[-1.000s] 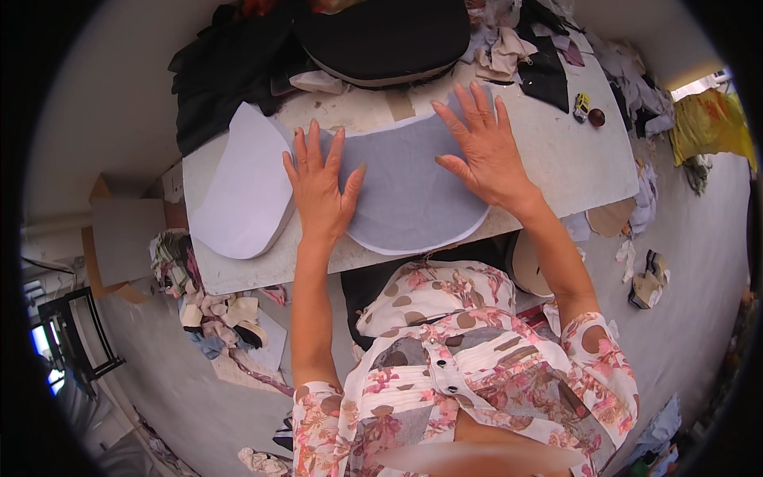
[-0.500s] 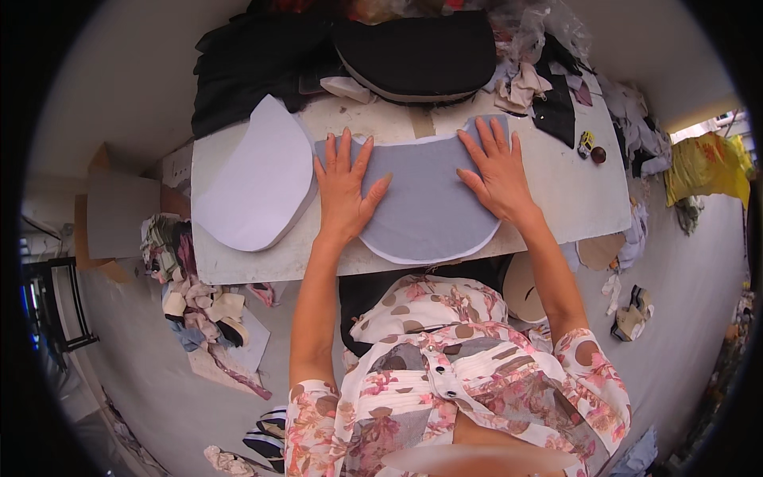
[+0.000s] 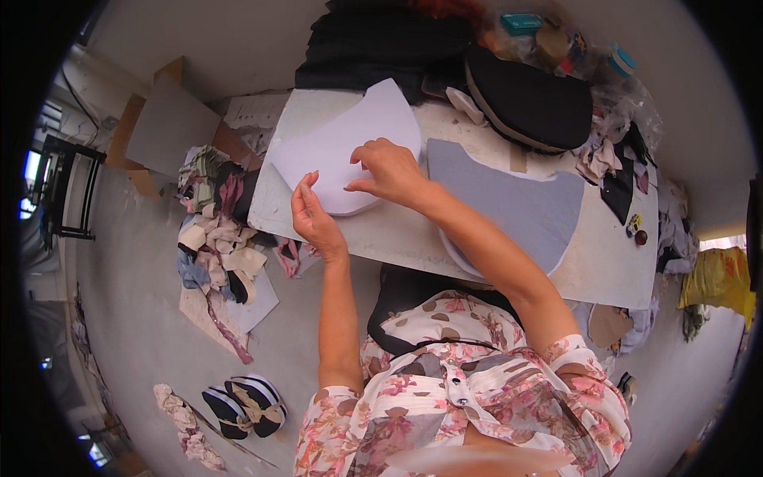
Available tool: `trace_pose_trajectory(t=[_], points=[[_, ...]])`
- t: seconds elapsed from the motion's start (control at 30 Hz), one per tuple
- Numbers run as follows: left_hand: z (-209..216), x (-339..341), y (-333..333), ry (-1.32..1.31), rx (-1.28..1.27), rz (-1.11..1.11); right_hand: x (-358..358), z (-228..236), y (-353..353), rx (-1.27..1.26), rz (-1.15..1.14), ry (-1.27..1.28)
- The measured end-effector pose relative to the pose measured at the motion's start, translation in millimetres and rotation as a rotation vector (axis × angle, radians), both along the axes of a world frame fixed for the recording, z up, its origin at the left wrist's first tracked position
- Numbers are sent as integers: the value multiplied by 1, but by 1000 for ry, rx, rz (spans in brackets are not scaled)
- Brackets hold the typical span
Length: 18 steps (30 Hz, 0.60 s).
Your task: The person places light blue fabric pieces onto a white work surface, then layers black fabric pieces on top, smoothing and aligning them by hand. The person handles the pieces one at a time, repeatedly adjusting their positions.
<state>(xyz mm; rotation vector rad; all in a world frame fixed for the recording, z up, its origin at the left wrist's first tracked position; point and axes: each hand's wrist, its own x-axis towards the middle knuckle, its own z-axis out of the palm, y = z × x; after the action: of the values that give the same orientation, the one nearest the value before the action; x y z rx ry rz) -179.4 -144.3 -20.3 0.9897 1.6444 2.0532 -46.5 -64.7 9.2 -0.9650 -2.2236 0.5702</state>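
A white curved-edge piece [image 3: 350, 143] lies at the left end of the small white table [image 3: 381, 238]. My right hand [image 3: 387, 171] reaches across onto it, fingertips pinching at its near edge. At the same edge, just off the table's front, my left hand [image 3: 314, 215] is held upright with its fingers together, touching or almost touching the piece. A grey fabric piece [image 3: 517, 203] of similar shape lies flat on the table to the right, with my right forearm crossing over its near corner.
Black cushion-like pads [image 3: 528, 99] and dark cloth [image 3: 381, 40] pile at the table's far side. Fabric scraps [image 3: 214, 238] heap on the floor at left, cardboard [image 3: 171, 127] beyond them. Striped sandals [image 3: 242, 405] lie near my feet. A yellow bag [image 3: 719, 278] sits at right.
Both hands have left the grey piece, where they lay flat, and moved left to the white piece. The view has swung left as well.
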Motion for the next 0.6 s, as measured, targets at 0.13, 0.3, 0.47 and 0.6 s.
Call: trace_pose_trajectory(t=[0.13, 0.3, 0.47, 0.6], points=[[-10, -35, -3, -17, -8, 67, -40, -27, 9, 39, 40, -129], [-17, -56, 0, 158, -141, 114, -42, -27, 14, 46, 99, -210], [-37, -62, 11, 734, -406, 133, -39, -22, 18, -31, 100, -209], [-62, -71, 14, 898, -547, 126, -15, -11, 42, -337, 71, 5]])
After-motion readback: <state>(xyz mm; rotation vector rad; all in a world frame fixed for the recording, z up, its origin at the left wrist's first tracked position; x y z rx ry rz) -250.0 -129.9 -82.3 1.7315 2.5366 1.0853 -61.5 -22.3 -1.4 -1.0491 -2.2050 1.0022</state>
